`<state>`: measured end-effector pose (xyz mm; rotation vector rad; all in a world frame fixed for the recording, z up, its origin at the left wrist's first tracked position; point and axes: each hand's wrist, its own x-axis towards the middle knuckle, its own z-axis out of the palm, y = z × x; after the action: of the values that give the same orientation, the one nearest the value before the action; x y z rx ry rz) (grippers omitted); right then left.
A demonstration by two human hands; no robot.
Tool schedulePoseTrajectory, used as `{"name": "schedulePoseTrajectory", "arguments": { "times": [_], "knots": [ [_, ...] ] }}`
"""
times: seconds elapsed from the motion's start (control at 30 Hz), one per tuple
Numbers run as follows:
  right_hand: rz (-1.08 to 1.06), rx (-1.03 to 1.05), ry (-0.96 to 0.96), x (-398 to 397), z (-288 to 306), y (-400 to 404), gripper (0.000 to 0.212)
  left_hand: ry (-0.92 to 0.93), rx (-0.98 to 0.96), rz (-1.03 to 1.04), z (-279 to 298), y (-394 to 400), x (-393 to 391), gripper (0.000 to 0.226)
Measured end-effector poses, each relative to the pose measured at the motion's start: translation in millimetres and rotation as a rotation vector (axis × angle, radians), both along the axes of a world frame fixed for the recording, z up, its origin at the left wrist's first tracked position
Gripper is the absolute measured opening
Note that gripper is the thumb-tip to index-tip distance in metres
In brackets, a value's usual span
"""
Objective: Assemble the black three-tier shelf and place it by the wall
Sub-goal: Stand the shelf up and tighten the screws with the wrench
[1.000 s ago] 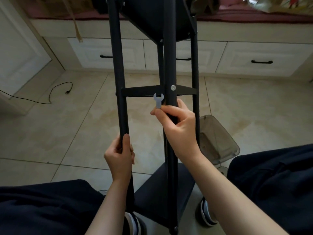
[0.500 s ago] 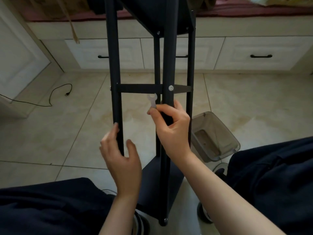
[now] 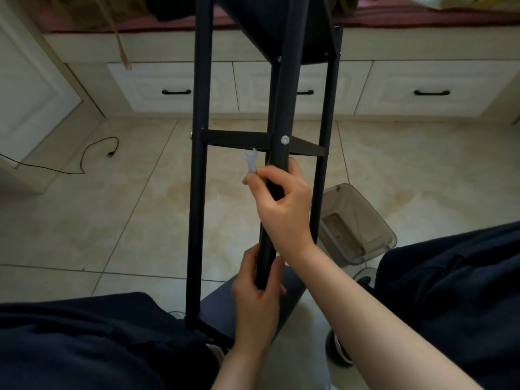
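- Looking down from the head view, the black shelf frame (image 3: 278, 114) stands tilted on the tile floor (image 3: 126, 220) between the person's knees, its upper tier reaching toward the white drawer cabinets (image 3: 422, 88), so it is not yet by any wall.
- The left hand (image 3: 257, 294) wraps low round the near post (image 3: 270, 220), thumb and fingers curled about the tube.
- The right hand (image 3: 281, 204) is clamped higher on that same post and pinches a small flat spanner (image 3: 250, 161) between thumb and forefinger, its open jaw pointing up just under the crossbar (image 3: 239, 137).
- The two hands sit apart on the one tube, one above the other.
- A pale bolt head (image 3: 285, 140) shows where post meets crossbar, and I judge this joint to be the job in hand.
- To do it well, the lower hand should brace the post while the spanner seats square on the nut before turning; a thin stamped tool like this could slip off easily.
- The frame looks like matte painted metal, its posts slim and its rails flat and straight.
- The tile is glossy, beige and marbled.
- A clear plastic tub (image 3: 354, 223) lies tipped beside the right knee, and a black cable (image 3: 92, 153) trails at left.
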<state>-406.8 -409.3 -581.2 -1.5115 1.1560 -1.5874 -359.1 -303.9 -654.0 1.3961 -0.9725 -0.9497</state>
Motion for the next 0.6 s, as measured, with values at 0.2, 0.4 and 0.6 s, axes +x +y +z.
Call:
{"name": "schedulePoseTrajectory", "arguments": {
  "times": [0.2, 0.4, 0.6],
  "knots": [
    [0.095, 0.048, 0.018, -1.0, 4.1, -2.6, 0.008, -0.026, -0.032, 0.081, -2.3, -0.4, -0.8, 0.036],
    [0.471, 0.223, -0.03, -19.3, 12.6, -5.9, 0.013, -0.114, -0.08, 0.16, -2.8, 2.2, 6.9, 0.014],
    [0.464, 0.416, -0.35, -39.0, -1.7, -11.0, 0.016, -0.225, -0.127, 0.185, -4.2, 3.4, 16.7, 0.008]
  ]
}}
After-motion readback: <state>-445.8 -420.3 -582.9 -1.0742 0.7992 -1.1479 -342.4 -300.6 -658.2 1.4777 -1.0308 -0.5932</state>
